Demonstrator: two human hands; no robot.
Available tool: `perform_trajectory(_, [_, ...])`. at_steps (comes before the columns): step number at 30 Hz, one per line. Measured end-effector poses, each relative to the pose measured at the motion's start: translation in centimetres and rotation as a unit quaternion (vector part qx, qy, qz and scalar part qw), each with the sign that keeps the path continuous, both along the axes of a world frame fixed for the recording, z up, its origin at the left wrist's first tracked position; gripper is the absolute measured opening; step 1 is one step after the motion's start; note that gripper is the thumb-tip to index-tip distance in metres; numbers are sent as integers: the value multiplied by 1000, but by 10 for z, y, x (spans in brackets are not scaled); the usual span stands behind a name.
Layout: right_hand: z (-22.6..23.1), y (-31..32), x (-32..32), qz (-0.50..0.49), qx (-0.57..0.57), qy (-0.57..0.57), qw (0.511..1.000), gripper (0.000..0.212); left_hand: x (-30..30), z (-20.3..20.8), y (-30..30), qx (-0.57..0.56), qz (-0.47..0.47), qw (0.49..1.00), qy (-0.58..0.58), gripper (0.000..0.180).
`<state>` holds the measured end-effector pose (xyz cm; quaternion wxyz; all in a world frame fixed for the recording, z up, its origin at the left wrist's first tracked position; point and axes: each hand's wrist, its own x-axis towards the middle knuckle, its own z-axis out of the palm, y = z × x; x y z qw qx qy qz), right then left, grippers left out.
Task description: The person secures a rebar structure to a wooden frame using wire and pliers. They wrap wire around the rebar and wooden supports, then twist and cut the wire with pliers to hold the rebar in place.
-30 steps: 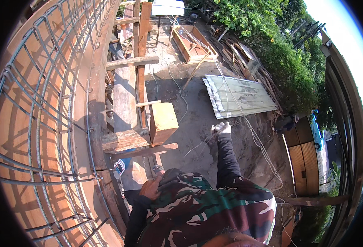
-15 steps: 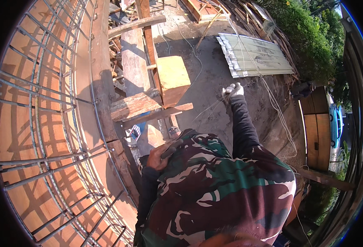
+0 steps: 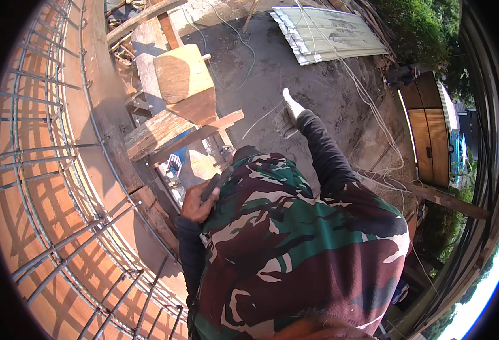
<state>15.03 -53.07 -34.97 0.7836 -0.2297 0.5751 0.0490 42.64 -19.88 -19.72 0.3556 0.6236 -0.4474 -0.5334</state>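
My left hand point(image 3: 197, 204) is bare and curled around a dark grey, bar-like object point(image 3: 211, 187), close against my camouflage clothing point(image 3: 295, 243). Part of that object is hidden by the fingers, so I cannot tell its kind. Stretched out ahead, my right hand point(image 3: 289, 116) wears a white and grey work glove. Its thumb points up, and the lower fingers look smeared. A thin wire point(image 3: 261, 120) runs from the glove down to the left and seems gripped in it. Left of that hand stands a thick wooden post point(image 3: 184, 73) with planks fixed to it.
A rebar cage point(image 3: 57, 170) lines orange-brown panels on the left. Long timber point(image 3: 113, 113) runs beside it. Corrugated sheeting point(image 3: 329, 34) lies ahead, and loose cables point(image 3: 368, 102) cross the ground at right. Wooden boards point(image 3: 195, 139) stand near my left hand.
My view has shifted, so the post and sheeting sit higher and further left. My right hand has turned, its thumb now sticking up. My left hand still holds the dark object.
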Motion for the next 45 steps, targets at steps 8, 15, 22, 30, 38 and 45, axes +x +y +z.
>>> perform_trajectory(8, [189, 65, 12, 343, -649, 262, 627, 48, -8, 4, -10, 37, -77, 991, -99, 32])
perform_trajectory(15, [174, 141, 77, 302, -663, -309, 612, 71, -5, 8, -21, -35, -89, 991, -98, 39])
perform_trajectory(22, [175, 156, 97, 498, -549, -293, 604, 46, 4, 16, 9, 92, -42, 994, 35, 42])
perform_trajectory(30, [164, 150, 131, 563, -470, -449, 510, 24, -7, -12, 51, 23, -48, 997, 55, 52])
perform_trajectory(38, [177, 146, 176, 568, -426, -469, 525, 18, -45, -3, 88, -125, 188, 972, -58, 56])
perform_trajectory(45, [200, 131, 200, 448, -561, -393, 575, 11, -47, 19, 116, 64, 310, 946, -70, 65])
